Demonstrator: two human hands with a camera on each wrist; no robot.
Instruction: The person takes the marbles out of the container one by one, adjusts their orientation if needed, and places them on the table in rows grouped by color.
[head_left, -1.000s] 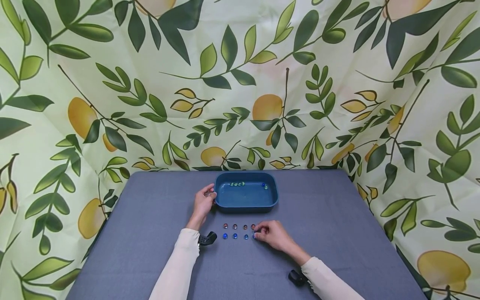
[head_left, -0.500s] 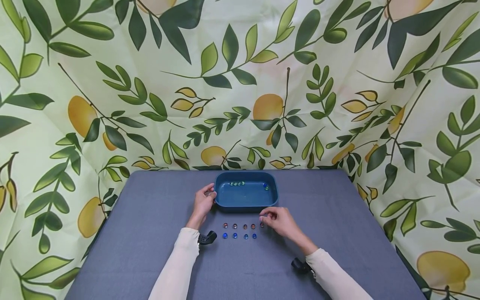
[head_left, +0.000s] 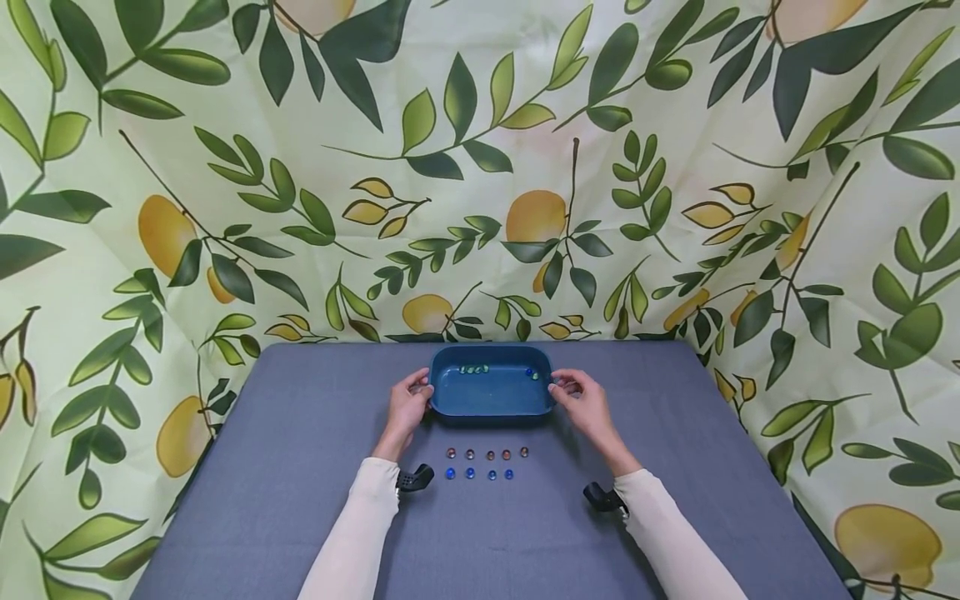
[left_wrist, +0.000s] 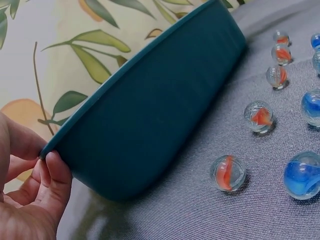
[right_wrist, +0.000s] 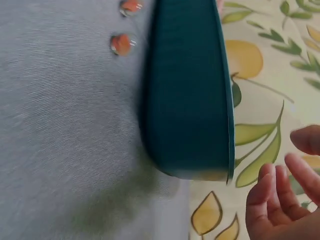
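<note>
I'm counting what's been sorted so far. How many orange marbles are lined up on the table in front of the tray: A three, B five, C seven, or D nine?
B: the head view shows five orange marbles in a row, between the tray and the four blue marbles.

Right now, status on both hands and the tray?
Left hand grips the blue tray at its left rim. Right hand open beside the right rim, not touching. Marbles in two rows in front of the tray, nothing in the way.
</note>
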